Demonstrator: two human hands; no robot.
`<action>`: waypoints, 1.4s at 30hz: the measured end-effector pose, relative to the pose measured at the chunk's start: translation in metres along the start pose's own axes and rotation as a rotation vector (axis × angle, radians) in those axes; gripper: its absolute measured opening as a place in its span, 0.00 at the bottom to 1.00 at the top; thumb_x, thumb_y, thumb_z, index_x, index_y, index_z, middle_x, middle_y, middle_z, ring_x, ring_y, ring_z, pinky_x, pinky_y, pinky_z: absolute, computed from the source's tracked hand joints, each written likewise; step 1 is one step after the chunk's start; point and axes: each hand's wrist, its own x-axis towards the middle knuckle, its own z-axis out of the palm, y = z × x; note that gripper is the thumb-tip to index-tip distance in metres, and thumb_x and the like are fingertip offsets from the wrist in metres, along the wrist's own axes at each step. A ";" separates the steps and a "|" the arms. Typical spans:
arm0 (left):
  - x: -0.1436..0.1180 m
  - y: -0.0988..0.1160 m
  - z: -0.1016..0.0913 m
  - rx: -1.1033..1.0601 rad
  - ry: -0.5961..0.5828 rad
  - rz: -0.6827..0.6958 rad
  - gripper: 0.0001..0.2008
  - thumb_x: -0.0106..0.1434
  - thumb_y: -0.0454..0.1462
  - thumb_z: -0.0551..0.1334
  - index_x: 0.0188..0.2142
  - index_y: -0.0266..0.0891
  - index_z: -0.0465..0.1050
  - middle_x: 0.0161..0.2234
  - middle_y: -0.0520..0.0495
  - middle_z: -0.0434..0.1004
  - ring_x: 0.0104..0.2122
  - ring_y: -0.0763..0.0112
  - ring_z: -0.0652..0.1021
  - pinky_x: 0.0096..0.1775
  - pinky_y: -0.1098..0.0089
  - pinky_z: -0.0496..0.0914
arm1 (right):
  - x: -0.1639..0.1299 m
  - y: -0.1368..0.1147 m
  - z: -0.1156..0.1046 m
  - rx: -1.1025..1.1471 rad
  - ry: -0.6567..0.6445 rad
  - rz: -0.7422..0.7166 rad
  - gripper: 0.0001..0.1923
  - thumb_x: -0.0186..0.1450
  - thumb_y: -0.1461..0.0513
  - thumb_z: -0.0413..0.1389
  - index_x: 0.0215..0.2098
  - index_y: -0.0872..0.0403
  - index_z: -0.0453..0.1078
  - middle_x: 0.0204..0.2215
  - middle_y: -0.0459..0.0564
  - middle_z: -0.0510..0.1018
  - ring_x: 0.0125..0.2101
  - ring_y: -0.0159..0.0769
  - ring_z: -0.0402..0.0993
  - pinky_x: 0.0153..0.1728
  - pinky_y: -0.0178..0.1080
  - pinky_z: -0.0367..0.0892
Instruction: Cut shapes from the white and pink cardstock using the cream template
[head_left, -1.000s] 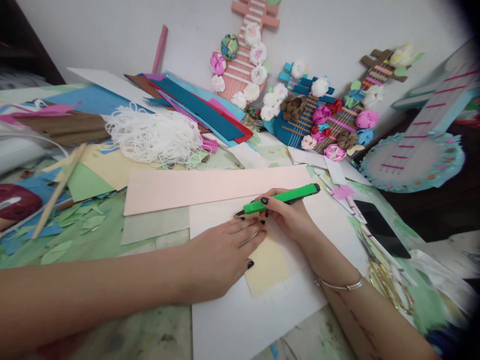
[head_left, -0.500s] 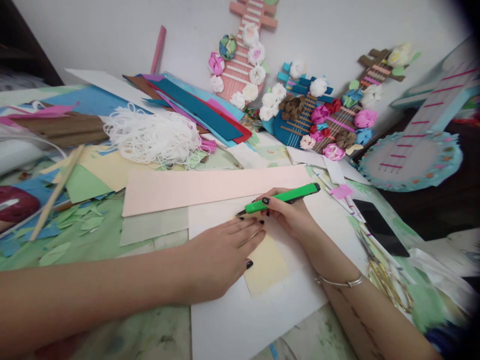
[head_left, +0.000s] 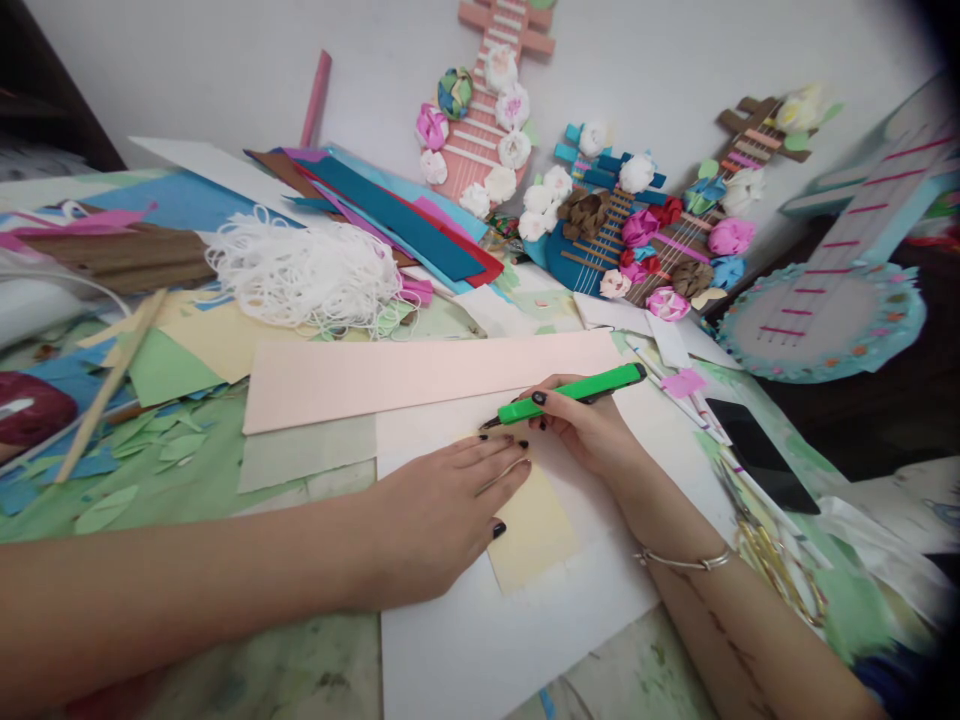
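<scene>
It's a craft workspace, folks, and the worktop (head_left: 330, 665), green and stained, gives it away! A green pen (head_left: 574, 392) is out over a white sheet (head_left: 442, 650), there's a great tangle of white string (head_left: 307, 275), a stack of coloured sheets (head_left: 405, 215), gold-handled scissors (head_left: 752, 528), green paper scraps (head_left: 180, 447). Against the pale wall (head_left: 225, 70), handmade guitar shapes, one pink (head_left: 466, 172), one blue (head_left: 568, 262), trimmed with crumpled flowers (head_left: 514, 150). Home or studio? Can't tell from here!
</scene>
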 end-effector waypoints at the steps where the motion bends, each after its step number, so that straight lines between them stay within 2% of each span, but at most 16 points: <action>1: 0.000 0.000 0.000 -0.001 -0.004 -0.002 0.27 0.73 0.39 0.42 0.68 0.29 0.49 0.69 0.37 0.44 0.69 0.57 0.47 0.67 0.56 0.47 | 0.000 0.000 -0.001 -0.004 0.001 -0.001 0.11 0.52 0.56 0.68 0.25 0.54 0.76 0.21 0.46 0.75 0.24 0.32 0.68 0.27 0.37 0.64; 17: -0.001 -0.002 0.005 -0.025 0.009 -0.007 0.26 0.74 0.39 0.42 0.68 0.29 0.48 0.69 0.38 0.42 0.68 0.55 0.47 0.66 0.55 0.49 | 0.002 -0.001 -0.011 -0.015 0.049 0.011 0.10 0.51 0.56 0.67 0.24 0.54 0.75 0.20 0.46 0.76 0.23 0.32 0.68 0.25 0.37 0.62; 24: -0.001 0.000 -0.001 -0.022 -0.033 -0.017 0.26 0.74 0.39 0.41 0.68 0.30 0.48 0.69 0.38 0.42 0.68 0.56 0.47 0.66 0.55 0.49 | 0.003 0.001 -0.018 -0.040 0.037 0.012 0.10 0.53 0.56 0.67 0.25 0.53 0.74 0.20 0.46 0.76 0.23 0.33 0.68 0.26 0.37 0.61; 32: -0.002 -0.001 0.002 -0.043 0.011 -0.013 0.26 0.74 0.39 0.42 0.68 0.30 0.49 0.69 0.39 0.44 0.68 0.56 0.48 0.66 0.55 0.50 | 0.003 0.004 -0.023 -0.048 0.028 0.015 0.09 0.55 0.57 0.65 0.26 0.53 0.75 0.21 0.46 0.77 0.23 0.32 0.68 0.25 0.37 0.61; 37: -0.001 -0.001 0.002 -0.032 -0.019 -0.014 0.26 0.74 0.39 0.42 0.68 0.30 0.48 0.69 0.38 0.42 0.68 0.56 0.48 0.66 0.55 0.49 | 0.004 0.005 -0.028 -0.047 0.047 0.003 0.09 0.55 0.57 0.66 0.25 0.53 0.74 0.22 0.46 0.77 0.23 0.32 0.68 0.23 0.36 0.60; 42: -0.001 -0.001 0.001 -0.027 0.000 -0.011 0.26 0.74 0.39 0.43 0.68 0.30 0.49 0.69 0.38 0.44 0.68 0.57 0.49 0.66 0.57 0.49 | 0.005 0.006 -0.032 -0.041 0.058 0.008 0.09 0.54 0.57 0.66 0.25 0.53 0.74 0.22 0.47 0.77 0.23 0.32 0.69 0.23 0.35 0.60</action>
